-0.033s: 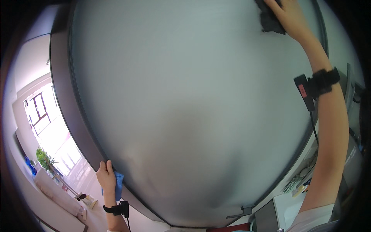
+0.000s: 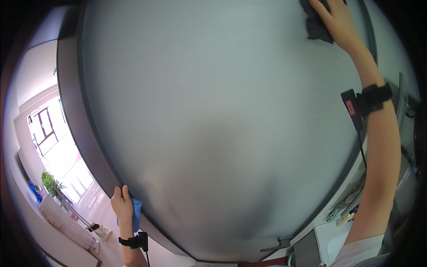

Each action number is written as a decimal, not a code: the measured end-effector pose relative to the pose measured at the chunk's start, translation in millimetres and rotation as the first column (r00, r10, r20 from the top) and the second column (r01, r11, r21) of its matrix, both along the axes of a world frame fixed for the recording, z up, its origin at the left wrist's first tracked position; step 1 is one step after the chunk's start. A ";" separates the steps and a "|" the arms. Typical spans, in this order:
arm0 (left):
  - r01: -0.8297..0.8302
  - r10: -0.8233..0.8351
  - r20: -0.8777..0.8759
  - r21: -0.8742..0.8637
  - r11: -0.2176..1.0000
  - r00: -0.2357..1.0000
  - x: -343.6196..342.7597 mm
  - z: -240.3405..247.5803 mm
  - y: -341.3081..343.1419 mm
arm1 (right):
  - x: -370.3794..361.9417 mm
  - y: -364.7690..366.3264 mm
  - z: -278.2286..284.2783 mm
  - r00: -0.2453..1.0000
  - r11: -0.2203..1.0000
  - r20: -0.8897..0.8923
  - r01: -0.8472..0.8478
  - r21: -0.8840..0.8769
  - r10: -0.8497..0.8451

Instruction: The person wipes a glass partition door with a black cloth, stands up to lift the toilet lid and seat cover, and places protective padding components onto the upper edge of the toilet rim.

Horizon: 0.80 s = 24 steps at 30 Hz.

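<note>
A large frosted glass door [image 2: 213,89] in a dark frame [image 2: 95,142] fills most of the view. High on the pane's right side, my right hand [image 2: 340,26] presses a black cloth [image 2: 319,31] against the glass, its fingers partly cut off by the upper edge. My left hand [image 2: 121,204] closes round the frame's lower left edge. A blue cloth [image 2: 136,214] is bunched between that palm and the door, its far part hidden by the hand. Both wrists carry black straps with small devices and cables.
A dark door handle [image 2: 278,244] projects near the bottom right. Beyond it stand a white basin [image 2: 328,240] and a small plant [image 2: 334,212]. Left of the door, a bright room shows a window [image 2: 46,127] and a green potted plant [image 2: 52,183].
My right hand and the black cloth have slid slightly right and down on the glass. The left hand stays on the frame edge.
</note>
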<state>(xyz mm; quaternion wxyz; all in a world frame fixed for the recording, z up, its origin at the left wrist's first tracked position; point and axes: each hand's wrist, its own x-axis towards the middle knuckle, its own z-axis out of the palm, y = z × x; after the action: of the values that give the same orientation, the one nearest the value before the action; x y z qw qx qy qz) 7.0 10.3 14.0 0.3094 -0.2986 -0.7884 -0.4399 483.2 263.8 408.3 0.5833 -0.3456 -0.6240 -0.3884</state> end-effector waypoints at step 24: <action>0.142 -0.144 0.025 0.075 0.987 0.989 -5.1 -5.1 1.2 | 65.5 10.3 -214.7 0.998 0.999 0.062 -0.011 0.048 0.008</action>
<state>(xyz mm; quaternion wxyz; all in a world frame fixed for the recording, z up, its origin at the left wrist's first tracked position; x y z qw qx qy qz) 1.9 11.5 8.9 0.2759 -0.3363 -0.7528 -0.4940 548.7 274.1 193.6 0.5740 -0.3162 -0.6338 -0.4109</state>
